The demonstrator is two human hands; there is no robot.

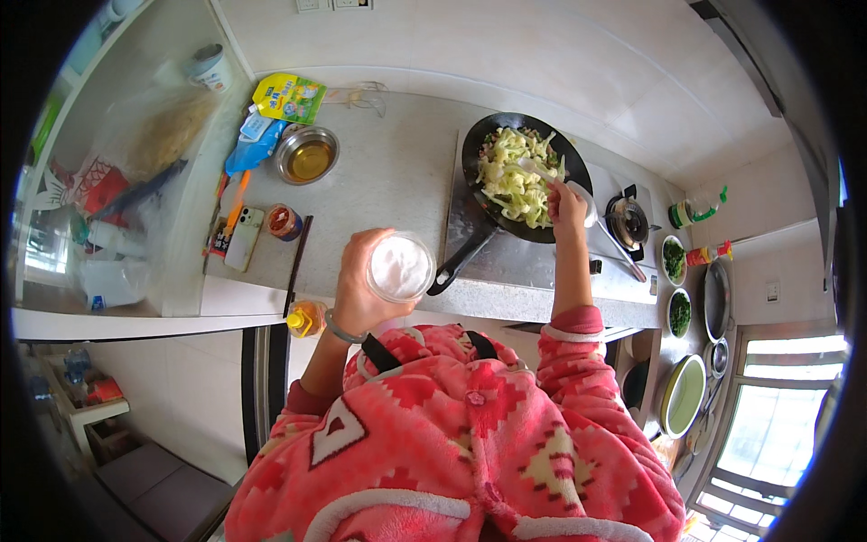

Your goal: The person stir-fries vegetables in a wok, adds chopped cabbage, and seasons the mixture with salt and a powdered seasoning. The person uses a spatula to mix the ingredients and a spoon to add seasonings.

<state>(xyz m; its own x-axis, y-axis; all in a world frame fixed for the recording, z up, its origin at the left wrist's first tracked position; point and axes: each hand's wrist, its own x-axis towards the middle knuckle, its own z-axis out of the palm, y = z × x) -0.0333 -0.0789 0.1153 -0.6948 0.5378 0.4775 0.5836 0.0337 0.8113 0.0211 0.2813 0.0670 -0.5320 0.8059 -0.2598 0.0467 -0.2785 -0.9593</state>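
My left hand [362, 281] grips a clear round container [401, 266] of white granules, tilted so that its open top faces the camera. My right hand [567, 204] holds a small pale spoon [538, 169] over the black wok [467, 247]. Cauliflower florets [511, 169] fill much of the wok, with small chopped bits showing at their upper edge. The wok sits on the gas hob [535, 267], its black handle pointing towards me. Just right of my right wrist lies a metal-handled utensil [620, 251], its head partly hidden by that hand.
A metal bowl of yellowish liquid [307, 156], a yellow seasoning bag [290, 99], a red-filled jar [284, 222], a phone [244, 239] and dark chopsticks [299, 264] are on the left counter. At right are a second burner [627, 220], bowls of chopped greens [673, 261] and a green basin [683, 396].
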